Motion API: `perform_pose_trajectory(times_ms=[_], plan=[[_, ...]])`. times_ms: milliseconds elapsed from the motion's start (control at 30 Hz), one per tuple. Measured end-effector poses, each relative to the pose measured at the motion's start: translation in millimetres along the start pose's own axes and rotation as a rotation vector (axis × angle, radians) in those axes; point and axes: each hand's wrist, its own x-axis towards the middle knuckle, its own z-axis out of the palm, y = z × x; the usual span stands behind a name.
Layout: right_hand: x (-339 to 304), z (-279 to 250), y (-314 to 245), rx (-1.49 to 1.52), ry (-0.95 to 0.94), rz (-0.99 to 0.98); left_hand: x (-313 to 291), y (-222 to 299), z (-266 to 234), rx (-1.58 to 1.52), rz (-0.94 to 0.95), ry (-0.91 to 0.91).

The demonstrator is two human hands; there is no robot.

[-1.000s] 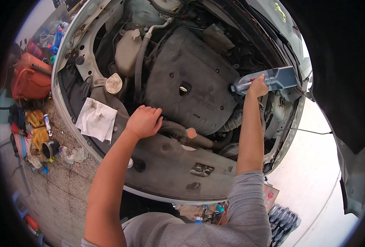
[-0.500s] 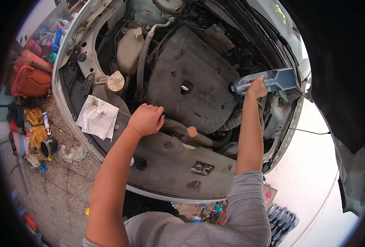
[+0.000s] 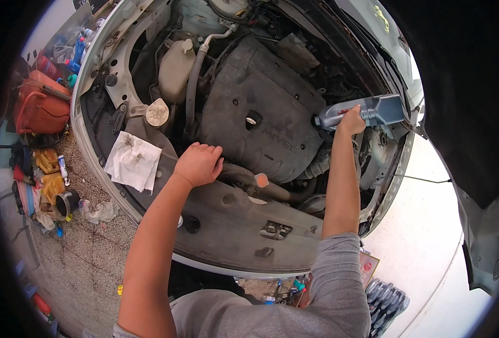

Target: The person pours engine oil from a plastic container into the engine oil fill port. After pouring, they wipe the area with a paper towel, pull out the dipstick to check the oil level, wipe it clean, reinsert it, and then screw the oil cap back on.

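Over the right side of the engine bay, my right hand (image 3: 351, 120) is closed round the handle of a grey-blue plastic bottle (image 3: 388, 109). The bottle lies nearly level, its neck pointing left to the right edge of the dark engine cover (image 3: 260, 84). What lies under its mouth is hidden, and no stream of liquid can be made out. My left hand (image 3: 198, 164) rests at the cover's front left edge with its fingers curled down; anything beneath them is hidden. A stained white paper towel (image 3: 132, 168) lies left of it on the front panel.
A pale reservoir (image 3: 175, 72) and a round cream cap (image 3: 157, 112) sit at the bay's left. The raised hood (image 3: 475, 112) hangs at the right. On the floor at left are a red container (image 3: 42, 104), yellow jugs (image 3: 52, 185) and a black pot (image 3: 67, 204).
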Motion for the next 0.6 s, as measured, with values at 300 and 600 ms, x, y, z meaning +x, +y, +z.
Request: perform_pose_trajectory(times_ms=[300,600], plan=[[41,-20,11,0.221,0.036,0.179,1,2,-3,-0.009,-0.030,-0.036],[91,-47,36,0.311,0.086,0.301,2,2,-2,-0.012,-0.048,-0.066]])
